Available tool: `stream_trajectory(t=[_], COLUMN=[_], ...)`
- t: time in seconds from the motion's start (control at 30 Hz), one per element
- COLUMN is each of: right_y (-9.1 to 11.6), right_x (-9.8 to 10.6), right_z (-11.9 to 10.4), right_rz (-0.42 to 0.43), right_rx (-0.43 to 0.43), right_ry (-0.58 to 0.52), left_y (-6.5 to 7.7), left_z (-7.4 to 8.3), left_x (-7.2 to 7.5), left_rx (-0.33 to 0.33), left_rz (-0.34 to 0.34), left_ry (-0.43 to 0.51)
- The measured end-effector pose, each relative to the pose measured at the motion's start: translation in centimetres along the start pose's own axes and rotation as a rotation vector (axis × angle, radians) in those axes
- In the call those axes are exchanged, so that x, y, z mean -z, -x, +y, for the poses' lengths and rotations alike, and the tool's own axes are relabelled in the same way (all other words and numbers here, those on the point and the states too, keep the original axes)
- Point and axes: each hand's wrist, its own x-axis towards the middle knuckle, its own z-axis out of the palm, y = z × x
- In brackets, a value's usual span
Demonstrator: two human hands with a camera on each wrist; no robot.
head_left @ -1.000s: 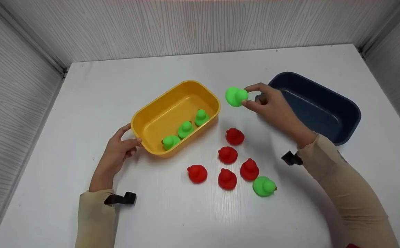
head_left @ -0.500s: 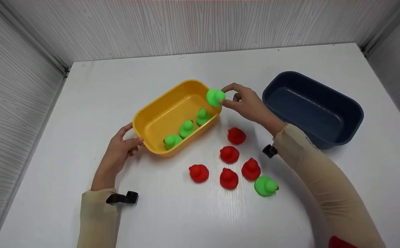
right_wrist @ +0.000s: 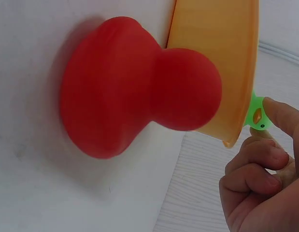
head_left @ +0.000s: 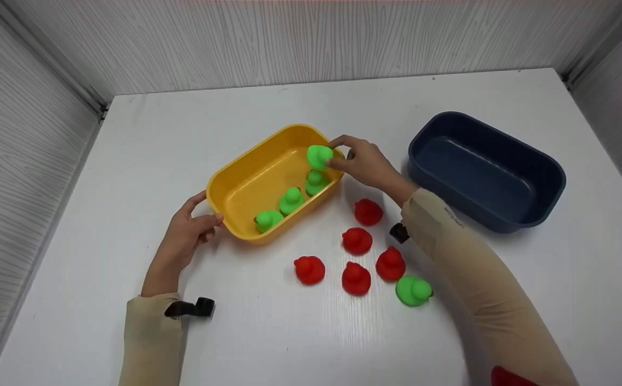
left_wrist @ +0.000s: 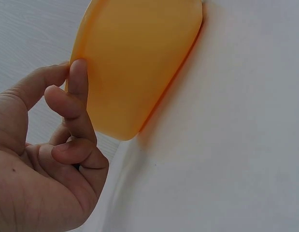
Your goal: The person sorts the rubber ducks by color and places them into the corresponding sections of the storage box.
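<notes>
My right hand [head_left: 367, 163] pinches a green toy duck [head_left: 319, 156] between thumb and fingers, over the right end of the yellow bin [head_left: 252, 182]. In the right wrist view the held duck's head [right_wrist: 259, 113] shows past the bin's rim. Three more green ducks lie inside the bin along its near wall, one being the middle duck [head_left: 291, 201]. My left hand [head_left: 185, 236] grips the bin's left end, thumb and fingers at the rim; the left wrist view shows the fingertips [left_wrist: 78, 72] against the yellow wall.
Several red ducks, such as the nearest-to-bin duck [head_left: 368, 212], lie on the white table [head_left: 268, 332] in front of the bin. A green duck [head_left: 413, 290] sits beside them. A dark blue bin [head_left: 482, 177] stands at right, just beyond my right forearm.
My right hand has carried the green duck leftward from beside the dark blue bin to over the yellow bin. My left hand keeps its grip on the yellow bin.
</notes>
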Motion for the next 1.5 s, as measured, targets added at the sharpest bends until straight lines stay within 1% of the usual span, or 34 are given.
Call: stream_trajectory(t=[0.2,0.4,0.6,0.8,1.0,1.2,1.5], right_y=[-0.5,-0.9,-1.3,-1.6,-2.0,-2.5,-2.7], right_x=[-0.1,0.0,-0.2,-0.3,-0.5,-0.8,-0.9], right_z=[-0.1,0.0,-0.1,-0.4,-0.6,-0.6,-0.8], right_rz=[-0.024,-0.025,-0.044,-0.033,-0.052,-0.080,-0.104], right_rx=[-0.059,-0.080,-0.130,-0.110,-0.124,-0.108,-0.093], right_ry=[0.042,0.105,0.140,0.216,0.278,0.358,0.417], left_y=[-0.1,0.0,-0.1,0.0,0.0,0.0,0.0], left_z=[0.1,0.0,-0.1,0.0,0.0,0.0,-0.1], left_x=[0.0,0.0,0.0,0.0,-0.1,-0.1,-0.1], left_rx=[0.004,0.010,0.016,0.012,0.007,0.010,0.016], left_rz=[0.000,0.004,0.002,0.002,0.006,0.009,0.010], left_ry=[-0.001,-0.001,-0.005,0.006,0.013,0.005,0.012])
